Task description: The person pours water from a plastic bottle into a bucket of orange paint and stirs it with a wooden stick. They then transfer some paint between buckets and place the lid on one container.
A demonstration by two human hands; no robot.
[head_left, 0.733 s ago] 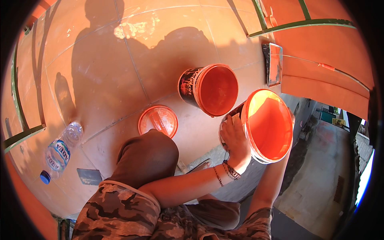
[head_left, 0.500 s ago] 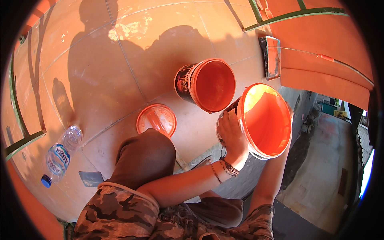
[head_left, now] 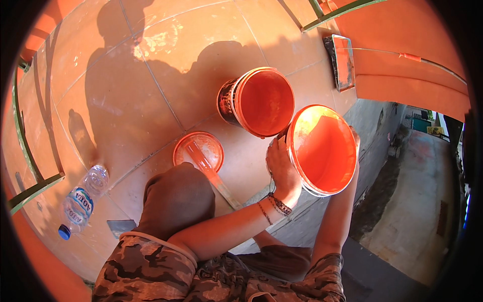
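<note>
Between my two hands is a paint bucket with an orange-coated inside, its mouth tilted up toward me. My left hand, with bracelets at the wrist, is wrapped round the bucket's left side. On the far right side my right hand grips the wall, mostly hidden behind the rim. Just beyond stands a second paint bucket, also orange inside, close to the first one's rim. An orange-smeared lid lies on the tiles by my knee, with a long flat stick across it.
A water bottle with a blue cap lies at the left, near a small dark flat piece. Against the orange wall rests a paint tray beside a roller pole. The tiled floor drops off to a lower concrete path.
The bucket in my hands has shifted slightly left, nearer the standing bucket. My view has also moved a little, showing more of the stick and the lower path.
</note>
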